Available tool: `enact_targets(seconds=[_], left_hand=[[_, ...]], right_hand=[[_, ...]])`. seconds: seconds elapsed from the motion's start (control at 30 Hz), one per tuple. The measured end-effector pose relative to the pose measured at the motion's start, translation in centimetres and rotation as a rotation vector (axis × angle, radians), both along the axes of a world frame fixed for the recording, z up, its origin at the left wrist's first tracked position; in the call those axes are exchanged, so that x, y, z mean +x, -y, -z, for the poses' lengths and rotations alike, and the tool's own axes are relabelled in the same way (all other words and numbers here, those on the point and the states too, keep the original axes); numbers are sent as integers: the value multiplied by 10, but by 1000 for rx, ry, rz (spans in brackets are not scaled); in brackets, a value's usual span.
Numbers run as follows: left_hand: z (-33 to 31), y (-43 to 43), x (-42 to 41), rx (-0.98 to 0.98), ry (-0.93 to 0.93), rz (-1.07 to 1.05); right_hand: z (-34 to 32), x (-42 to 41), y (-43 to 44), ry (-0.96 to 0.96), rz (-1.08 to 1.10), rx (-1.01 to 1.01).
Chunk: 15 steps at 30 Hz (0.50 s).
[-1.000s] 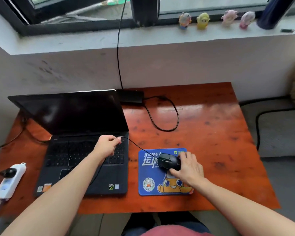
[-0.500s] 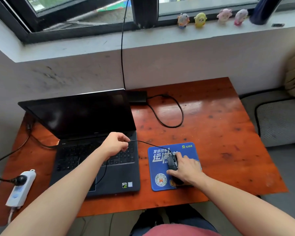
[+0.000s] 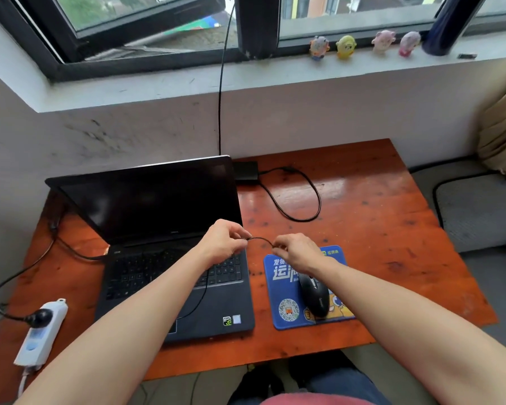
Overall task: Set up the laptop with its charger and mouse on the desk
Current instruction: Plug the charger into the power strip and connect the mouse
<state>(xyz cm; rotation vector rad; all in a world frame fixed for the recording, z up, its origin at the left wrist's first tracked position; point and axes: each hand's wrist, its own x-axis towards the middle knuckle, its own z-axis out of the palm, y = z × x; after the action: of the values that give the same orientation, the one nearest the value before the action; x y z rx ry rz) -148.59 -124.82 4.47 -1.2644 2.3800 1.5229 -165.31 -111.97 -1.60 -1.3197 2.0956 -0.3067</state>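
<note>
Head view: the thin cable (image 3: 260,239) is pinched by the left hand (image 3: 222,244) and right hand (image 3: 298,252). The mouse (image 3: 316,299) near the right hand is partly hidden by the wrist.

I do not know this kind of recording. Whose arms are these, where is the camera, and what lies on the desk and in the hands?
There is no machine here. The two bare arms belong to a person, and the camera sits on that person's head, looking forward and down. That is why the left hand and the right hand reach in from the bottom edge.

On the wooden desk stands an open laptop with a dark screen. To its right lies a blue mouse pad with a black mouse on it. Behind the laptop lies a black charger brick. At the left edge is a white power strip with one plug in it.

Both hands pinch a thin black cable between them. It is probably the mouse's, but the right wrist hides the join.
</note>
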Motion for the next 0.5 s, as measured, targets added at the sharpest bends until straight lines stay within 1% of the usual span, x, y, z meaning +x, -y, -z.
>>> enact_targets(seconds=[0.07,0.13,0.2,0.27,0.33,0.4,0.43,0.47,0.5], left_hand=[[3,1,6,26,28,27],[9,6,17,56,102,39],[15,13,33,75,200,19],[19,18,47,100,267,-18],[19,21,53,141,276,-51],[12,25,44,93,275,-44],[5,26,34,45,269,-26],[-3,27,22,-1,254,-2],[-12,27,10,-38,236,24]], right_hand=[[3,-8,-1,30,157,-84],[7,-26,2,4,327,-107],[15,-52,4,30,535,-89],[21,-80,2,79,663,-22],[18,-95,-3,-23,609,108],[8,-99,0,-224,410,172],[0,-98,6,-290,299,116],[-9,-94,14,-305,194,9],[-18,-89,24,-275,77,-91]])
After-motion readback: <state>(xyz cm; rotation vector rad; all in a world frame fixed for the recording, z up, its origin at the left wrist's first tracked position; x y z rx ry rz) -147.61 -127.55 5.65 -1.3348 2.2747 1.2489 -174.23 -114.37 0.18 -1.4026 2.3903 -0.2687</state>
